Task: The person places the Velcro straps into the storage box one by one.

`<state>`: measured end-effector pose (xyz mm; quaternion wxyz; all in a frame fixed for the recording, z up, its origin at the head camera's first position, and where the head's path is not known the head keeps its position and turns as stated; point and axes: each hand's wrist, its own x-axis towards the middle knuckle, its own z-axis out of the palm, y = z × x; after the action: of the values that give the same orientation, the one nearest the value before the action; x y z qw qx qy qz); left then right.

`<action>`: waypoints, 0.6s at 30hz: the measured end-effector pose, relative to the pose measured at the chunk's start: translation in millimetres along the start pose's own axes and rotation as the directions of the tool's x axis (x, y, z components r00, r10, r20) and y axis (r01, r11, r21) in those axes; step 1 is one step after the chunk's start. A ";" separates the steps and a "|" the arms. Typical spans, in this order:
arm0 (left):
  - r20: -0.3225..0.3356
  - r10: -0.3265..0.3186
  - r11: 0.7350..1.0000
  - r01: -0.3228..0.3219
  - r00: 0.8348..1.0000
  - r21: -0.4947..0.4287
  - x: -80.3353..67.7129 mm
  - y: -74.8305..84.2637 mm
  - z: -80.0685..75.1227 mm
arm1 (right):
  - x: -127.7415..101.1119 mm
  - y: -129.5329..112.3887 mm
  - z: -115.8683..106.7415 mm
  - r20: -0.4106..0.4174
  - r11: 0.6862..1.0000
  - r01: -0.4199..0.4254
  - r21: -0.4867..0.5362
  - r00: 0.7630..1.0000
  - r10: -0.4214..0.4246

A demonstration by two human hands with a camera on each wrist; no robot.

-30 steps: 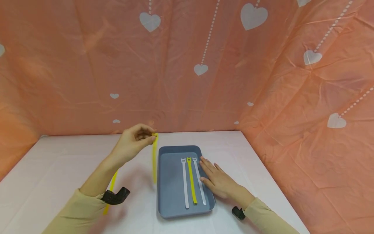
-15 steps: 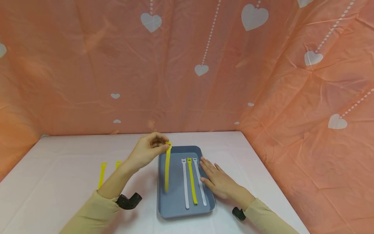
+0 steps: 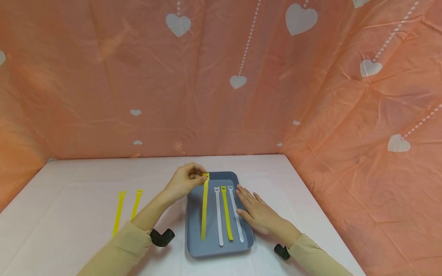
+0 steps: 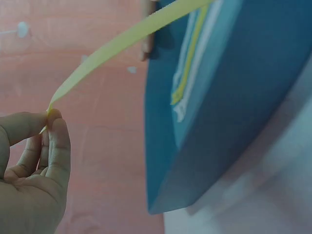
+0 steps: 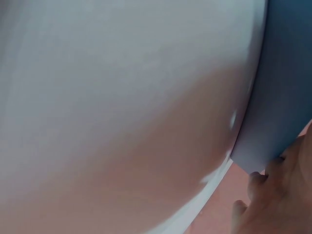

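In the head view my left hand pinches the slotted head end of a yellow hook-and-loop cable tie. The tie hangs over the left part of a grey-blue tray; I cannot tell whether its tail touches the floor. Thumb and fingertip grip the tie in the left wrist view. Inside the tray lie a white tie, a yellow tie and another white tie, side by side. My right hand rests with extended fingers against the tray's right rim.
Two more yellow cable ties, one farther left and one nearer my forearm, lie on the white table, partly hidden by my sleeve. An orange curtain with hearts hangs behind the table and along its right side.
My left hand has moved right and toward me, carrying the yellow cable tie from beside the tray to over its left part. The table ties have come into view. My right hand stays put.
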<state>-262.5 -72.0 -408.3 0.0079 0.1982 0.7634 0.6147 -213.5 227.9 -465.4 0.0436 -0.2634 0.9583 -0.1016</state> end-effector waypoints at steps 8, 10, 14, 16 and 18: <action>0.015 -0.038 0.998 0.037 0.999 0.049 5.9 -18.8 7.0 | -0.7 0.8 -0.5 -0.006 1.000 0.007 -0.002 1.000 -0.007; 0.016 -0.048 0.997 0.047 0.999 0.056 7.7 -22.4 9.0 | -0.6 0.6 -0.7 -0.009 1.000 0.011 -0.002 1.000 -0.011; 0.015 -0.063 0.995 0.062 0.998 0.082 12.5 -28.3 13.0 | -1.0 -0.3 -1.2 -0.006 1.000 0.008 -0.001 1.000 -0.008; 0.015 -0.070 0.991 0.067 0.997 0.111 15.2 -31.3 14.8 | -1.0 -0.4 -0.8 -0.003 1.000 0.005 -0.001 1.000 -0.005; 0.014 -0.082 0.986 0.079 0.997 0.145 17.7 -34.3 16.1 | -1.3 -0.8 -0.7 0.003 1.000 -0.001 0.000 1.000 0.001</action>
<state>-284.7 -57.0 -440.4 0.0260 0.1732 0.8131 0.5552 -212.1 228.1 -464.5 0.0449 -0.2628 0.9585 -0.1013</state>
